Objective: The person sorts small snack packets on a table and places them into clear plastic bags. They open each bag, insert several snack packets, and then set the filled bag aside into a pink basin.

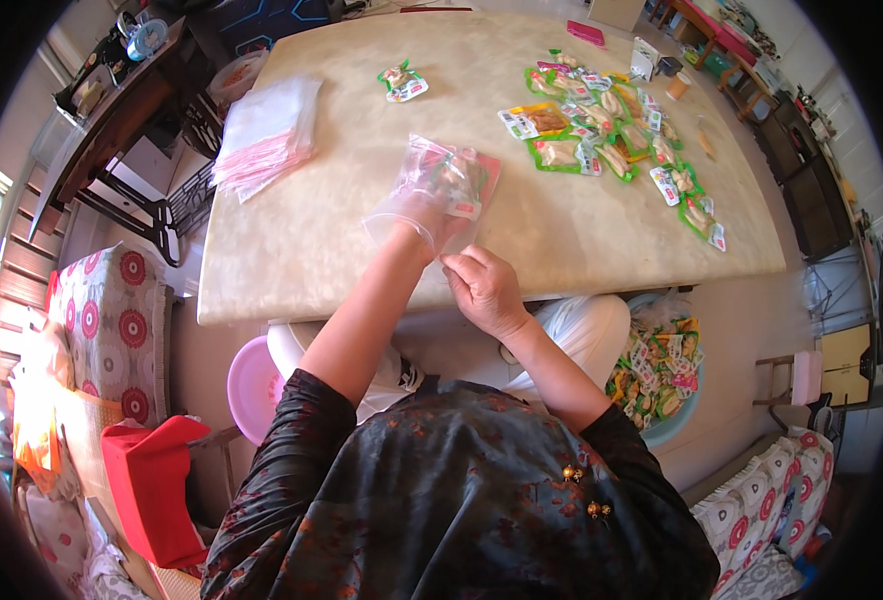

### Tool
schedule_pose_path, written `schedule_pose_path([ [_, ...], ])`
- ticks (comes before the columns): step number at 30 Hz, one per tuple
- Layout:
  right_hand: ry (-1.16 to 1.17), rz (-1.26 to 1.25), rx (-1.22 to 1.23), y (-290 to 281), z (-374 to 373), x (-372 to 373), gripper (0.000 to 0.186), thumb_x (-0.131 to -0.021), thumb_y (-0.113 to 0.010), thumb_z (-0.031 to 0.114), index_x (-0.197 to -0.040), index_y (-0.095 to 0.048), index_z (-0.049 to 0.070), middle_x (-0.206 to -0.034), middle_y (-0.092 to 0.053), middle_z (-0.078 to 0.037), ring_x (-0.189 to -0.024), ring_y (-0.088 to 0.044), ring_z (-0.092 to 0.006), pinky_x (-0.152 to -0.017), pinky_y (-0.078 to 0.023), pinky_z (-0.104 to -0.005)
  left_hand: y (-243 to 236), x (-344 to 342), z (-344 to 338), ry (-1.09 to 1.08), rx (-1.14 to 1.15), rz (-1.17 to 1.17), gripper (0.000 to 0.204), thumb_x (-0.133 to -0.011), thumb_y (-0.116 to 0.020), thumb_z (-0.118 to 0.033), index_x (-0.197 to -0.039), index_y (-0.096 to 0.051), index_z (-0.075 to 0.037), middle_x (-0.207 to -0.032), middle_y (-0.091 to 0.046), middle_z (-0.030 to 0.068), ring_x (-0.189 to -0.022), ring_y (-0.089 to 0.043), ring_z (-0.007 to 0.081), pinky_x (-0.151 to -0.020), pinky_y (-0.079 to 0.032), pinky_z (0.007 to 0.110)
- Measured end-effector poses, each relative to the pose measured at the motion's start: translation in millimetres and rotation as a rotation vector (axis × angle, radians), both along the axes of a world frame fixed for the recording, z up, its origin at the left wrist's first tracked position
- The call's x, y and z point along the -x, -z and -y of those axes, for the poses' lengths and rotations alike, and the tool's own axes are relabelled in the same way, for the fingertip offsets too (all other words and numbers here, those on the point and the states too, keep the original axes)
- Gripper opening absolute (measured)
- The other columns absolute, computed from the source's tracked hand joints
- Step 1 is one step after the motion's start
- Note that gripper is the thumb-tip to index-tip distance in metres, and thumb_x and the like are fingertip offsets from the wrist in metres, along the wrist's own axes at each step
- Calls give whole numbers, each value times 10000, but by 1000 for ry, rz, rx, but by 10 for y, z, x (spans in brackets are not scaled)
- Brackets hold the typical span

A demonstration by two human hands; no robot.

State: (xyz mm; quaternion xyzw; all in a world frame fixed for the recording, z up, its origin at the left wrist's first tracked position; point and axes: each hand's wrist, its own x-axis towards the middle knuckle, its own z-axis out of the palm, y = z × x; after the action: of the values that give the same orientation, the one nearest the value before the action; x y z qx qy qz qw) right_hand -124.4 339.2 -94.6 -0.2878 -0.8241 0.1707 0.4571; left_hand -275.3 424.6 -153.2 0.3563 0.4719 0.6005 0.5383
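A clear plastic bag (416,160) with a pinkish-red part lies near the middle of the table's front half. My left hand (418,215) reaches inside it through the open mouth. Past its fingers, a small snack packet (458,180) shows through the film; the plastic blurs whether the fingers grip it. At the bag's near edge, my right hand (484,288) is closed, pinching the rim between thumb and fingers. A single green-edged snack packet (402,82) rests farther back on the table.
Flat clear bags are stacked (269,130) at the table's left. Several snack packets (601,125) spread over its right side. Below, a blue tub (699,390) of packets stands to the right and a pink basin (251,385) to the left. The table edge (651,287) curves before me.
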Motion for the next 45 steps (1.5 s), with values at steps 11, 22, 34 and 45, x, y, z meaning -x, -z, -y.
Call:
schedule_pose_path([
  [11, 32, 72, 28, 170, -86, -167, 114, -711, -633, -4, -782, -583, 70, -708, -534, -93, -633, -568, -309, -538, -458, -407, -473, -81, 137, 121, 218, -121, 71, -879, -509, -72, -879, -563, -26, -724, -563, 44, -554, -544, 134, -419, -414, 286],
  [22, 10, 89, 76, 237, -229, -292, 56, -747, -618, 29, -778, -586, 63, -689, -547, -104, -622, -565, -314, -538, -453, -408, -514, 184, 1009, 444, -296, -932, 224, -866, -564, -70, -1057, -642, 16, -1077, -643, 113, -847, -635, 131, -700, -517, 289],
  [34, 33, 120, 34, 228, -225, -224, 107, -705, -654, 23, -753, -579, 82, -628, -490, -75, -542, -521, -280, -460, -420, -395, -319, 1069, -1237, -354, 34, -1155, 577, -808, -616, -444, -1142, -611, 27, -1270, -534, 197, -1190, -483, 340, -1026, -368, 427],
  [45, 45, 137, 10, 311, -177, -231, 167, -646, -661, -16, -770, -616, 85, -592, -481, -46, -492, -488, -246, -426, -373, -367, -411, 770, -2215, -547, 348, -1219, 619, -703, -670, -497, -1109, -620, -33, -1274, -505, 96, -1312, -313, 261, -1105, -83, 560],
])
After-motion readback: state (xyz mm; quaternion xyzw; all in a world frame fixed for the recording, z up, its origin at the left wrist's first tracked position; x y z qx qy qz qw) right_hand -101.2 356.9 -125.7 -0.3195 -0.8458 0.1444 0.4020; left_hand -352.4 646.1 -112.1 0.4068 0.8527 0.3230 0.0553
